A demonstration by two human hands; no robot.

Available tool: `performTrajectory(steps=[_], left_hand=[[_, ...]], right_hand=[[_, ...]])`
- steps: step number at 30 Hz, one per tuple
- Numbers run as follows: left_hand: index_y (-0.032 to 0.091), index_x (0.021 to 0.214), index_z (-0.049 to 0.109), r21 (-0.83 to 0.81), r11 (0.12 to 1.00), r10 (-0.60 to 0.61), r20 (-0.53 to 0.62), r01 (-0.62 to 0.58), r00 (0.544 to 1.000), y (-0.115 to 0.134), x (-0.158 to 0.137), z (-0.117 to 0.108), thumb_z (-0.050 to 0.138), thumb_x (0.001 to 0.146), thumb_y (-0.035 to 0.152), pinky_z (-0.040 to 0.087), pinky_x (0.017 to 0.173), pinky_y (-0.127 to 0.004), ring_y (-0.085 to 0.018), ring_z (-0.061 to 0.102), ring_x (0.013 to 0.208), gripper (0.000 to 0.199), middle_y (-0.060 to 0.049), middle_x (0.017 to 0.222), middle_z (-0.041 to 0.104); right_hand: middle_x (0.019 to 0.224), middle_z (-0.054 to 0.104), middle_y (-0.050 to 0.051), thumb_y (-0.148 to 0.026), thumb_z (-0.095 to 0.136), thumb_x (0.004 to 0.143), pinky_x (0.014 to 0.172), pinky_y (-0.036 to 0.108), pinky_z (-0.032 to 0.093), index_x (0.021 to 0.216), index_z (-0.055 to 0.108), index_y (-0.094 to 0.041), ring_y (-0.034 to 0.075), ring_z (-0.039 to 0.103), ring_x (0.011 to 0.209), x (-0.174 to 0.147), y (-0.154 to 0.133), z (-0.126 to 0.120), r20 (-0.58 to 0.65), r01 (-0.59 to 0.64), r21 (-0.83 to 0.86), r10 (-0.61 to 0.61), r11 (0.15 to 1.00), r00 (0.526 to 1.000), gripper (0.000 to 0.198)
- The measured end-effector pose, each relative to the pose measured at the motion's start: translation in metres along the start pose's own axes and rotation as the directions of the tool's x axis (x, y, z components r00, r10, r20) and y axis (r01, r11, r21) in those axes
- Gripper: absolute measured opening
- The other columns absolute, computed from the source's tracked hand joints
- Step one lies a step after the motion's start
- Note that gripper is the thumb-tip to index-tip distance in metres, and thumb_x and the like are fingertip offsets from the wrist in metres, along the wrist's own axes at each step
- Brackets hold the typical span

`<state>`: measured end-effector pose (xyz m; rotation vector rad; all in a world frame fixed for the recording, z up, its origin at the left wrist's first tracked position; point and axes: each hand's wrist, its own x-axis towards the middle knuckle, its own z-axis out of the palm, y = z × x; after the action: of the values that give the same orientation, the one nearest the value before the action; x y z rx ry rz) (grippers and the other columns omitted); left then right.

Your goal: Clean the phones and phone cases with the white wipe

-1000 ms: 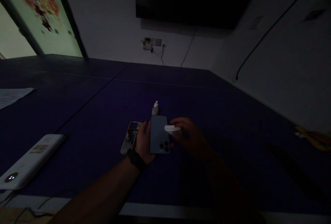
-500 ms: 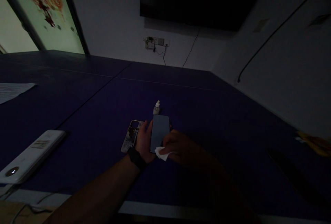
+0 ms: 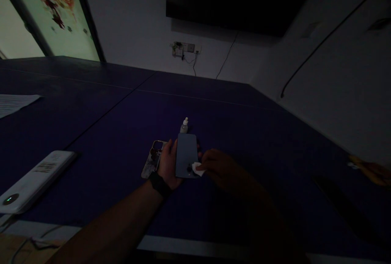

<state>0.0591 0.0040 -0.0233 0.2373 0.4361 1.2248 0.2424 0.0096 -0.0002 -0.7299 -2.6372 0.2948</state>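
A smartphone (image 3: 186, 152) lies screen up in my left hand (image 3: 168, 164), whose fingers wrap round it from below and both sides. Pinched in my right hand (image 3: 215, 165) is a small white wipe (image 3: 198, 169), touching the phone's lower right edge. A dark reflection shows on the screen beside the wipe. Left of my left hand, a patterned phone case (image 3: 151, 161) rests on the table, partly covered by that hand. Just beyond the phone's far end stands a small dropper-type bottle (image 3: 184, 126) with a white cap.
The dark blue table (image 3: 122, 199) reaches to the wall. At the left lies a white power bank (image 3: 38, 180) with a cable, and farther back a printed sheet (image 3: 16, 104). A dark flat object (image 3: 339, 203) and something yellow (image 3: 371, 170) are at the right.
The wipe in my right hand has moved from the phone's lower left end up and right to its right edge. The phone now sits slightly left in view.
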Motion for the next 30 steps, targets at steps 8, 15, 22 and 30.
performTrajectory(steps=[8,15,22,30], left_hand=[[0.016,0.119,0.065,0.029,0.999,0.034,-0.038,-0.033,0.999,0.0,0.002,-0.001,0.034,0.102,0.05,0.056,0.086,-0.042,-0.029,0.072,0.093,0.048,-0.014,0.111,0.073],[0.015,0.119,0.064,0.021,0.999,0.047,-0.033,-0.046,0.998,0.001,0.005,-0.004,0.034,0.103,0.049,0.056,0.089,-0.043,-0.029,0.072,0.095,0.048,-0.013,0.106,0.074],[0.018,0.131,0.06,0.026,0.999,0.027,0.002,-0.027,1.0,0.002,0.004,-0.009,0.042,0.1,0.054,0.057,0.086,-0.044,-0.029,0.073,0.094,0.051,-0.014,0.111,0.073],[0.018,0.129,0.062,0.053,0.997,0.059,-0.034,-0.057,0.998,0.003,0.006,-0.012,0.045,0.099,0.055,0.057,0.084,-0.043,-0.029,0.073,0.092,0.051,-0.014,0.111,0.074]], right_hand=[[0.097,0.068,0.009,-0.008,0.061,0.093,0.081,0.037,0.051,0.1,0.076,-0.018,0.022,0.06,0.091,0.006,-0.003,0.004,-0.018,0.015,-0.135,-0.017,0.991,1.0,0.019],[0.1,0.068,0.008,-0.01,0.061,0.094,0.081,0.035,0.05,0.101,0.075,-0.02,0.021,0.059,0.091,0.006,-0.004,0.007,-0.023,0.002,-0.153,-0.006,0.988,1.0,0.019],[0.101,0.07,0.005,-0.01,0.066,0.09,0.092,0.036,0.049,0.099,0.076,-0.023,0.02,0.062,0.102,0.001,-0.006,-0.001,0.073,0.066,-0.016,-0.065,0.998,0.995,0.018],[0.098,0.069,0.008,-0.01,0.057,0.095,0.083,0.037,0.051,0.101,0.074,-0.02,0.021,0.061,0.09,0.003,-0.001,-0.001,-0.056,0.002,-0.16,-0.011,0.987,0.998,0.02]])
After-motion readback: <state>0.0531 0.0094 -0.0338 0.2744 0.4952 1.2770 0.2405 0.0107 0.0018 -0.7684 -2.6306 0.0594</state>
